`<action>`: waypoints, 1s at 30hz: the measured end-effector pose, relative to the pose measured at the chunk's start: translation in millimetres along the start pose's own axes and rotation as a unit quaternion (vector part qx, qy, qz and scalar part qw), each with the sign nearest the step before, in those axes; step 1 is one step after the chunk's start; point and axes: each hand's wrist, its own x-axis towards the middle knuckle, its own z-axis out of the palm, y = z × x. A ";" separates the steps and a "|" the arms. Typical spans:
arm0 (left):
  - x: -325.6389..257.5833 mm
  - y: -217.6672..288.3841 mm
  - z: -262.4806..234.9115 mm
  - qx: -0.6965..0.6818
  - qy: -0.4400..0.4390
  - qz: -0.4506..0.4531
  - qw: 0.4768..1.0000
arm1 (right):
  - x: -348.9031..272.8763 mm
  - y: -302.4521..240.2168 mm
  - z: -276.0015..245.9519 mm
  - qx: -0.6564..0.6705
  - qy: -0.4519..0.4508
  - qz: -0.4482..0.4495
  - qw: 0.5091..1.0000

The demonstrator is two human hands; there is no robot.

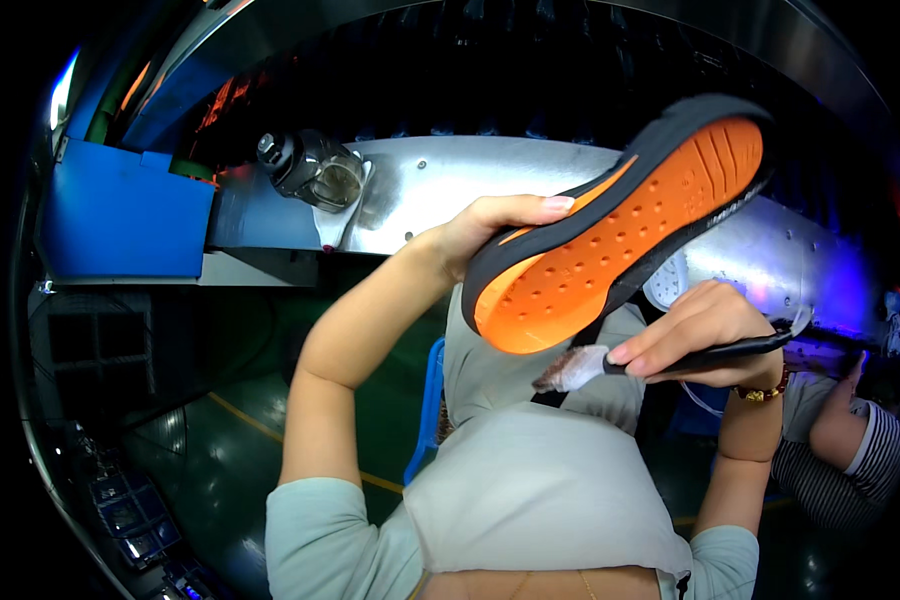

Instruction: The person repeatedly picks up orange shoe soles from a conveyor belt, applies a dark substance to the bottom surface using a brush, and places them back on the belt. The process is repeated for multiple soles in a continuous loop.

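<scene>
A shoe sole (620, 235), black around the edge with a dotted orange middle, is held up at a slant over the bench front. My left hand (475, 225) is closed around its near left end, thumb lying on the black sidewall. In my right hand (705, 325) is a black-handled brush (577, 369), pinched near the bristles. Its pale bristles, brownish at the tip, point left below the sole and stand apart from it. Partly hidden behind the sole is a white piece with small holes (667, 282).
A dark-capped clear bottle (332, 180) stands on the metal bench (470, 170) at the left. Beyond the bench, the machine is dark. A blue box (125, 215) sits far left, a blue chair (430, 410) below. Another person in striped clothing (835, 465) sits at right.
</scene>
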 end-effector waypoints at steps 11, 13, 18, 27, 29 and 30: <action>1.5 20.8 12.8 0.121 0.017 -0.155 0.980 | 2.1 -12.9 -17.1 -0.102 -0.039 -0.009 0.994; 1.8 14.3 5.2 0.158 -0.007 -0.130 0.979 | 0.9 1.2 -12.7 -0.057 -0.054 0.014 0.997; -11.8 18.6 -3.0 0.155 0.066 -0.166 0.972 | -16.5 -11.7 -18.0 -0.125 -0.056 0.063 0.989; -32.8 13.6 -32.3 0.091 0.030 -0.136 0.986 | -36.6 -2.1 -7.6 -0.090 0.081 0.060 0.991; -32.4 14.0 -35.2 0.094 0.007 -0.110 0.989 | -43.1 7.3 -5.2 -0.051 0.130 0.054 0.989; -34.6 14.4 -31.7 0.098 0.045 -0.134 0.985 | -47.6 10.3 -3.8 -0.043 0.103 0.069 0.991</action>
